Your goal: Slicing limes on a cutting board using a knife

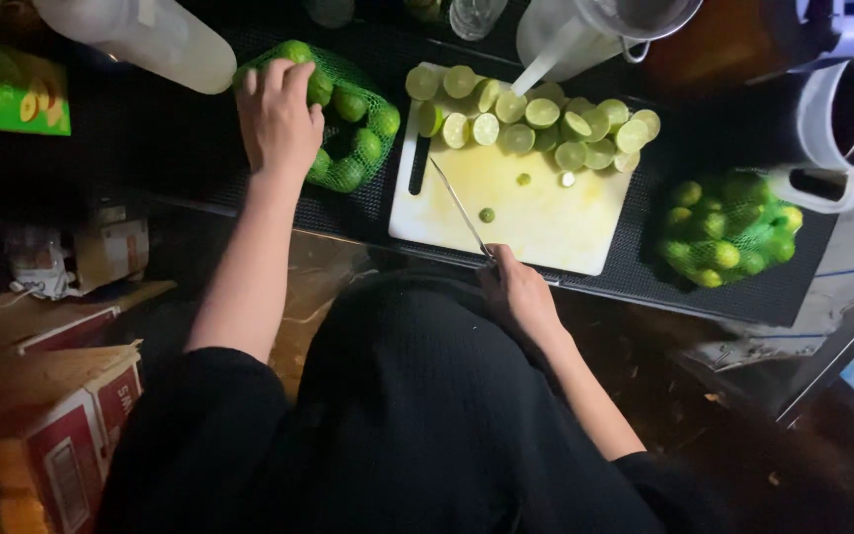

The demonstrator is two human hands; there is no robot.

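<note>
- Standing at the far left are stacked cardboard boxes [61,435] on the floor, and a green carton [7,94] sits on the dark counter above them.
- Next along, the left hand [277,117] lies palm down, fingers spread, on a green mesh bag of limes [353,124]; whether it has closed on a lime I cannot tell.
- At the centre lies a white cutting board [536,213], with a heap of lime halves [536,119] along its far edge and a few scraps on the bare part.
- The right hand [516,292] is closed round the handle of a knife [462,210], whose blade rests across the board.
- Further right, a second mesh bag [728,232] looks full and untouched, so by my judgement a good deal of cutting is done and plenty is left.
</note>
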